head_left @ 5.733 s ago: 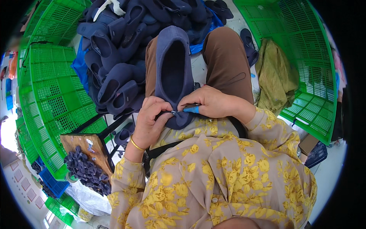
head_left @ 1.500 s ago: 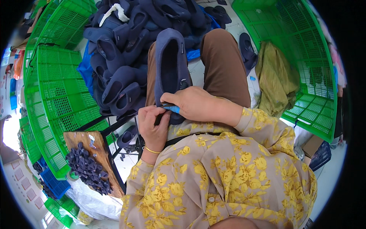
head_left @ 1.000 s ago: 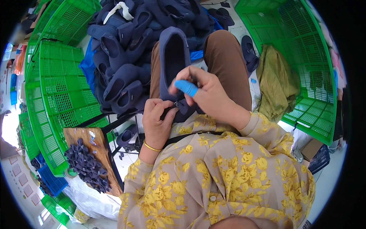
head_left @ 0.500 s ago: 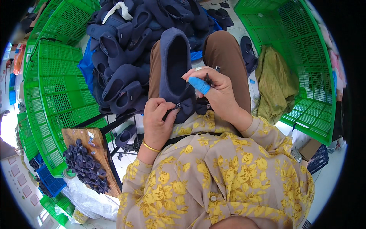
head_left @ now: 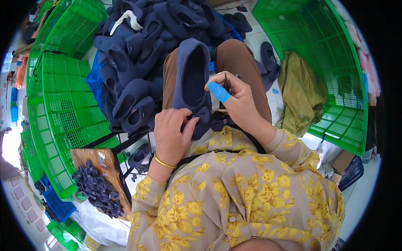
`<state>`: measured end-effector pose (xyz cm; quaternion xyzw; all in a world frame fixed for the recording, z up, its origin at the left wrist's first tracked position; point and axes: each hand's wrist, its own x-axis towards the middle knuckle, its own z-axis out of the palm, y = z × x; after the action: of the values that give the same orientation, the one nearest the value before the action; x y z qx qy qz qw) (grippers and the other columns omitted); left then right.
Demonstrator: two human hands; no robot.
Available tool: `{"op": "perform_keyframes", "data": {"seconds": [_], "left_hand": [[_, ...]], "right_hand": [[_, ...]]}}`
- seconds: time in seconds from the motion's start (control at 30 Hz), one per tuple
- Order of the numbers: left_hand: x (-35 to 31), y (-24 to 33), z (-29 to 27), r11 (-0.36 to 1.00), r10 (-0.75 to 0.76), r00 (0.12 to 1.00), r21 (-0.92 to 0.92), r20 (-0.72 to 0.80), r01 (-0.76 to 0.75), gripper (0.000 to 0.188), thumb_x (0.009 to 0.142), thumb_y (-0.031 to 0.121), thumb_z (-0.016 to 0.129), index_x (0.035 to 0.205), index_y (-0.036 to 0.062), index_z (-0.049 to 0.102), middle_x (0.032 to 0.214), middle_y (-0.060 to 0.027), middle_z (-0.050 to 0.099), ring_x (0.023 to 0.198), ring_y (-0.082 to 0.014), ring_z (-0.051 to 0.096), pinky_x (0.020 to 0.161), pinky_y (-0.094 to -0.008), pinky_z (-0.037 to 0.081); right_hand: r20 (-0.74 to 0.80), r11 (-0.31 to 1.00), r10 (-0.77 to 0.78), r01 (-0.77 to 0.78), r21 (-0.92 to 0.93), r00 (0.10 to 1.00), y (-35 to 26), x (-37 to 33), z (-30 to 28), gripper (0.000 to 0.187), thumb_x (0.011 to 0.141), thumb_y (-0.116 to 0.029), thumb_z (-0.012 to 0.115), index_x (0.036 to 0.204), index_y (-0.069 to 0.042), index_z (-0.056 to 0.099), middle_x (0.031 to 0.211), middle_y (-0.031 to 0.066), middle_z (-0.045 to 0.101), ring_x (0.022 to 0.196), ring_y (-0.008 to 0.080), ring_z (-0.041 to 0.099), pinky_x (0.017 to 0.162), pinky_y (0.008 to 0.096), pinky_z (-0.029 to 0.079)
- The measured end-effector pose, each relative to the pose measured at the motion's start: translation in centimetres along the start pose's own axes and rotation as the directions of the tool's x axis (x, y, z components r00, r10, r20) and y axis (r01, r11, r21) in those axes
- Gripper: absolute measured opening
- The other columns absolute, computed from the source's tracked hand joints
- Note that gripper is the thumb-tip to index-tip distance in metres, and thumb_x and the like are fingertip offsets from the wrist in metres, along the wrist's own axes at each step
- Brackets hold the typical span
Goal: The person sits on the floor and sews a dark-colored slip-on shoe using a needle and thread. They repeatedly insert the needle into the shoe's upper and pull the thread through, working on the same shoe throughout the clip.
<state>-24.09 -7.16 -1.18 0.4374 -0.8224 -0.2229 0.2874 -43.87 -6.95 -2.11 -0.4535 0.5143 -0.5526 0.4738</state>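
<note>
A dark blue slip-on shoe [head_left: 181,83] lies along my lap, its opening facing up. At its near end sits a dark fabric bow [head_left: 202,117]. My left hand [head_left: 172,131], with a gold bangle at the wrist, pinches the bow against the shoe between thumb and fingers. Above the shoe's right side, my right hand [head_left: 236,98] is closed on a thin needle [head_left: 203,97] that points down toward the opening. Blue tape wraps its thumb. A small dark tool, its kind unclear, also sticks out between the right fingers.
A heap of dark blue shoes [head_left: 140,83] rises beyond my knees. Green plastic crates [head_left: 69,104] stand at the left, another crate [head_left: 322,54] at the right with an olive cloth [head_left: 301,96]. Several small bows [head_left: 94,184] cover a wooden board [head_left: 109,161] by my left elbow.
My right hand has shifted slightly left and down, close to the shoe's opening. The shoe sits a little lower in view; my left hand keeps its pinch.
</note>
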Motion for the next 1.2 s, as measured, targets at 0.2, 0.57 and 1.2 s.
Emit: {"op": "perform_keyframes", "data": {"seconds": [0.2,0.57,1.2], "left_hand": [[-0.1,-0.1,0.4,1.0,0.018,1.0,0.0,-0.012,-0.018,0.021,0.074,0.01,0.078,0.091,0.0078,0.066,0.074,-0.003,0.059,0.072,-0.023,0.055,0.071,-0.0349,0.04],[-0.3,-0.2,0.5,1.0,-0.019,1.0,-0.016,0.004,0.019,0.031,0.074,0.007,0.078,0.102,0.0064,0.063,0.075,-0.0031,0.059,0.073,-0.0225,0.055,0.071,-0.0338,0.042],[-1.6,-1.1,1.0,0.998,0.048,0.994,-0.025,-0.094,-0.05,0.032,0.068,0.005,0.082,0.091,0.0083,0.059,0.075,-0.0034,0.057,0.072,-0.0245,0.055,0.073,-0.0369,0.04]], "right_hand": [[0.265,0.859,-0.097,0.215,-0.465,0.96,0.8,1.6,-0.9,0.016,0.086,-0.012,0.067,0.1,-0.005,0.067,0.087,0.0094,0.064,0.072,0.0226,0.061,0.064,0.033,0.048],[0.421,0.768,-0.029,0.29,-0.571,0.907,0.1,2.2,-3.4,0.015,0.078,-0.009,0.063,0.092,-0.007,0.068,0.084,0.0133,0.068,0.083,0.0338,0.065,0.073,0.043,0.05],[0.442,0.444,-0.188,0.477,-0.758,0.877,-1.8,6.6,-0.7,0.02,0.074,-0.003,0.065,0.092,-0.011,0.068,0.097,0.0069,0.062,0.085,0.0292,0.066,0.072,0.0401,0.054]]}}
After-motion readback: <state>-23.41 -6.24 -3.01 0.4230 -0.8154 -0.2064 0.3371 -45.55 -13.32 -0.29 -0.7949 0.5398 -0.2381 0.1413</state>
